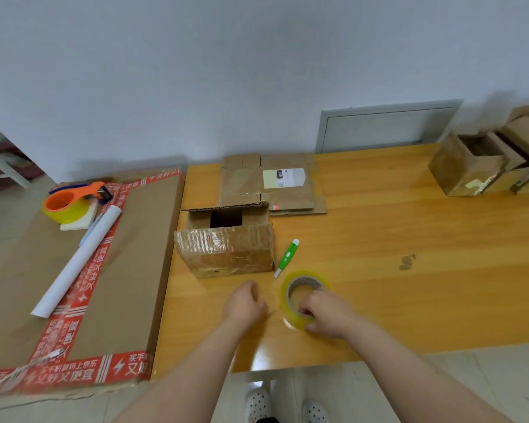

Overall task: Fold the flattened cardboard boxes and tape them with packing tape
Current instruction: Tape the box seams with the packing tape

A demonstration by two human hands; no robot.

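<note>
1. Right hand (327, 312) grips the near side of the yellow tape roll (307, 274), with fingers curled over its rim and into the core. The roll is tilted and its lower edge rests on the wooden table (409, 227).
2. Left hand (245, 302) is just beside the roll, to its left. Its fingers are curled and pinch the end of a thin clear tape strip (274, 312), which is stretched from the roll to this hand.
3. Beyond the hands, a small cardboard box (226, 251) stands on the table. Its top is open, and its front side is covered with shiny clear tape.
4. A green utility knife (287, 258) lies between this box and the roll, near the box's right side.
5. Behind the box, flattened cardboard boxes (245, 184) lie in a pile against the wall; the top one has a white label.
6. At the far right of the table, several folded boxes (468, 169) stand close together.
7. On the left, a large cardboard sheet (135, 254) with red printed tape carries an orange tape dispenser (74, 199) and a white paper roll (80, 261).
</note>
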